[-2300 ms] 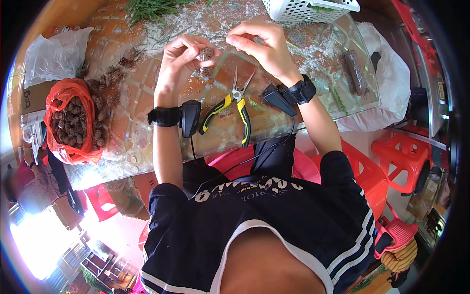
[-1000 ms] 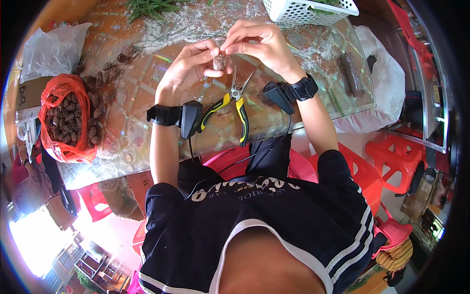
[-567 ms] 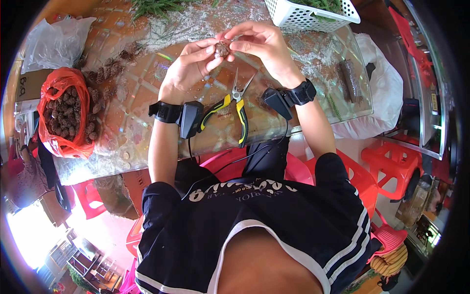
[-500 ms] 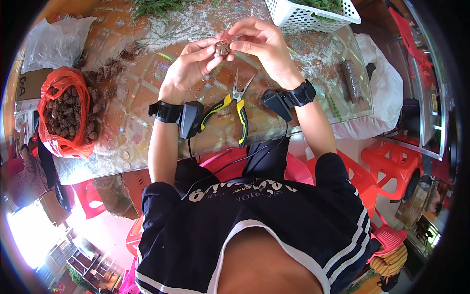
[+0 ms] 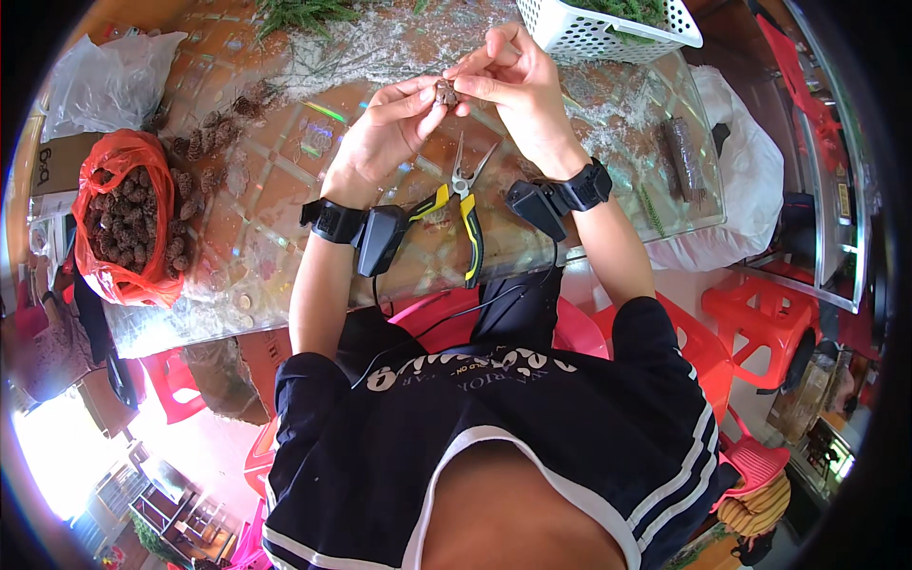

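Over the middle of the table, my left hand (image 5: 391,122) grips a small brown pine cone (image 5: 446,93) between thumb and fingers. My right hand (image 5: 518,84) meets it from the other side, thumb and index finger pinched together at the cone's upper edge. Whatever those fingertips pinch is too small to make out. Below the hands lie long-nose pliers (image 5: 463,184) with yellow and black handles, jaws apart and pointing away from me. A red plastic bag (image 5: 88,204) at the left holds many pine cones, and more cones (image 5: 211,135) lie loose beside it.
A white perforated basket (image 5: 568,36) with green sprigs stands at the far right. Green sprigs (image 5: 302,13) lie at the far edge amid white powder. A dark bundle of thin rods (image 5: 682,160) rests at the right. A clear plastic bag (image 5: 109,81) is far left.
Both hands have shifted slightly, the left one to the right together with the pine cone. The right fingers have changed their pose, lifting a little. The pliers and bag stay put.
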`<state>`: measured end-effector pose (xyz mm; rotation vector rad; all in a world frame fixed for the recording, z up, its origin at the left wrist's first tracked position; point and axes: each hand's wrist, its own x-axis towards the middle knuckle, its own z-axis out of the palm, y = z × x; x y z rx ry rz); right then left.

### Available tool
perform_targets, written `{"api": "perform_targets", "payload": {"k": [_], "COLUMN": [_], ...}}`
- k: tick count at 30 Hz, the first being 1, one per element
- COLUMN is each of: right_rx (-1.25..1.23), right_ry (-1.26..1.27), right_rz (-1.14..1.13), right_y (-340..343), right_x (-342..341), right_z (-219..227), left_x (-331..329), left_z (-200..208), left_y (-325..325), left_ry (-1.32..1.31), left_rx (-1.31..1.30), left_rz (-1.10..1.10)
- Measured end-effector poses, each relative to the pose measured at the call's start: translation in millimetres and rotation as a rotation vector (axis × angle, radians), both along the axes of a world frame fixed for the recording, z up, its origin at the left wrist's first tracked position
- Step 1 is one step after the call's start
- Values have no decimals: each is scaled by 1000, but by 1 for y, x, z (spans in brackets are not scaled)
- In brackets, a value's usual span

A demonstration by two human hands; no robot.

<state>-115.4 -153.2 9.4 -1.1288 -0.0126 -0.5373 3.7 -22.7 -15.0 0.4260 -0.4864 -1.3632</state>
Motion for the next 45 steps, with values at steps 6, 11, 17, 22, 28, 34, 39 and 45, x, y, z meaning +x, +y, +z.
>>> {"api": "perform_targets", "payload": {"k": [6,11,17,22,28,34,39,45], "right_rx": [45,60,211,229,175,198,297,263], "right_ry": [9,-78,-118,-129,-68,-197,-146,-142], "right_rz": [3,-74,-235,-356,-222,-286,-247,-115], "right_y": [3,-2,7,7,6,9,12,18], "right_x": [-3,-3,2,0,-3,2,3,2], "right_z": [6,0,-9,-6,2,-13,-12,-1], "left_x": [-5,-15,-44,-47,-30,-54,-47,-44], "left_z": [4,26,49,49,49,55,58,60], "left_y": [1,3,-5,-14,-4,-8,-6,4], "left_ry": [41,-563,-1517,-1603,-620,-1286,-2100,-1531], "left_rx": [64,253,290,266,455,424,200,402], "left_rz": [-18,247,725,827,274,709,953,911]}}
